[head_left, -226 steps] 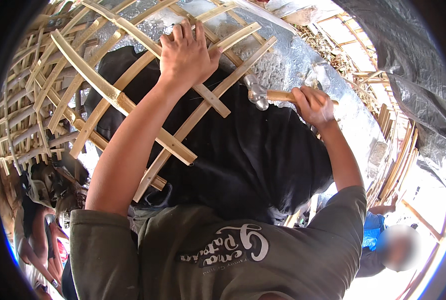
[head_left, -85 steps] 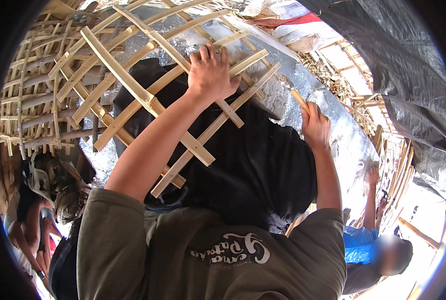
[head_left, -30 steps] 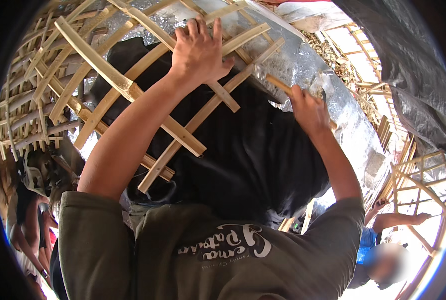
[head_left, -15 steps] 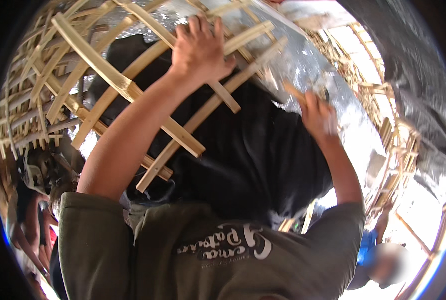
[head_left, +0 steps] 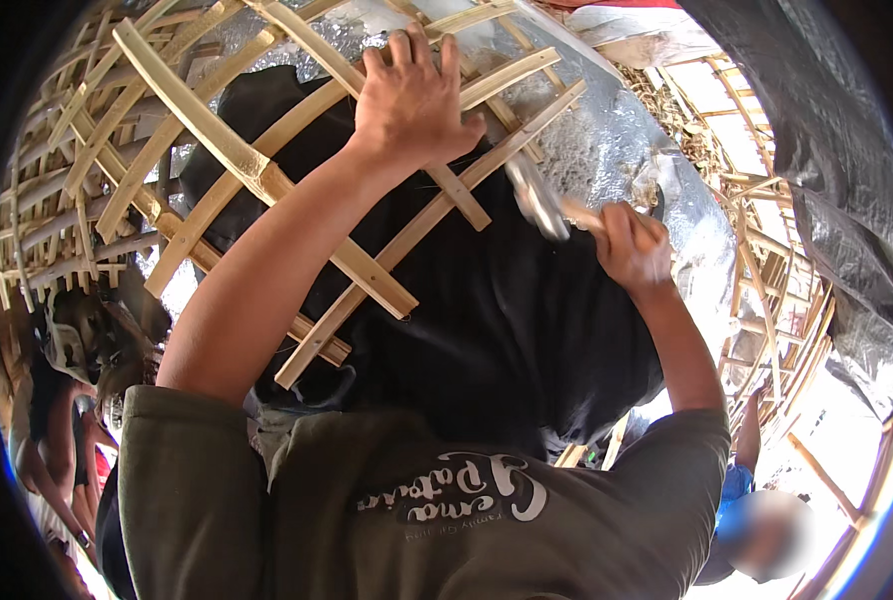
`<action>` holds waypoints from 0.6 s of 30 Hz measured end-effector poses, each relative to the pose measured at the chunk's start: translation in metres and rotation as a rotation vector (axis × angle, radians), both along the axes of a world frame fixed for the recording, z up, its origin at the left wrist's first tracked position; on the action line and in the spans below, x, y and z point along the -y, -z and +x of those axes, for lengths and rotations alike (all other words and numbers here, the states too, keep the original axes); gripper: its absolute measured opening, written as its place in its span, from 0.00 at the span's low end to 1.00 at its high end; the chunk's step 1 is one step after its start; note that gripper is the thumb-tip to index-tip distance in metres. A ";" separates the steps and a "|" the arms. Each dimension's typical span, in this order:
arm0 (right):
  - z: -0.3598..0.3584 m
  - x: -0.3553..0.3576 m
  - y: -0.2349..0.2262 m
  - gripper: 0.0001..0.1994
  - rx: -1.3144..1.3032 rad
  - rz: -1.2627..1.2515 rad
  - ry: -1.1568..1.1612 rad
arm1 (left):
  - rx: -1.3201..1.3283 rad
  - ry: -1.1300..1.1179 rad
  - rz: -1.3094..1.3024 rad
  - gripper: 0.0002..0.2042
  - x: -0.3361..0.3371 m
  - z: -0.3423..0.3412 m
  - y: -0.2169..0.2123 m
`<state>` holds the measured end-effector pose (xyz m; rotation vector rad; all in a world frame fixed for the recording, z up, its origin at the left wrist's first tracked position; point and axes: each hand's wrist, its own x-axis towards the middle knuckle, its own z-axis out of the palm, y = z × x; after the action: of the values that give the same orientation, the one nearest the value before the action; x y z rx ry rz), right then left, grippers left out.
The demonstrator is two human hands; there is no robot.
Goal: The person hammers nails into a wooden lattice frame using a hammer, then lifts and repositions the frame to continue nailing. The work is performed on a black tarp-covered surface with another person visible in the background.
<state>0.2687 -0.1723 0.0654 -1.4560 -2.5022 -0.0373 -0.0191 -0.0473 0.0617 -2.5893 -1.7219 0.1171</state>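
A lattice of crossed pale bamboo strips (head_left: 232,150) lies in front of me, small nail marks showing at some crossings. My left hand (head_left: 407,100) rests over a strip near its upper middle, fingers curled over the wood and thumb out to the right; its fingertips are partly hidden. In my right hand (head_left: 632,245) is a hammer (head_left: 580,212), closed fist around the wooden handle. Its metal head, smeared by motion, hangs just right of the lattice's strip ends. No nail can be made out near it.
My black trousers (head_left: 487,290) spread beneath the lattice. Behind lies a silvery sheet (head_left: 607,125). More woven bamboo stands at the left (head_left: 37,215) and right (head_left: 767,290), with dark plastic sheeting (head_left: 837,130) hanging at the far right. A person in blue (head_left: 737,485) is at the lower right.
The hammer has swung left and down, its head now visible near the lattice. My left hand and the lattice have shifted slightly right. The person at the lower right has an arm raised.
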 end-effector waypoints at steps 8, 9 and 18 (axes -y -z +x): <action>0.007 0.007 0.007 0.07 -0.163 -0.010 -0.070 | 0.011 0.004 0.033 0.44 0.006 -0.001 0.002; 0.007 0.003 0.013 0.07 -0.003 -0.095 0.038 | 0.024 -0.002 0.091 0.44 0.001 -0.003 0.007; 0.015 -0.008 0.017 0.07 0.052 -0.151 0.074 | 0.014 0.011 0.043 0.44 0.008 0.000 0.004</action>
<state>0.2841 -0.1641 0.0487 -1.6250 -2.5398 0.1041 -0.0188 -0.0558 0.0578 -2.5743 -1.6950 0.0615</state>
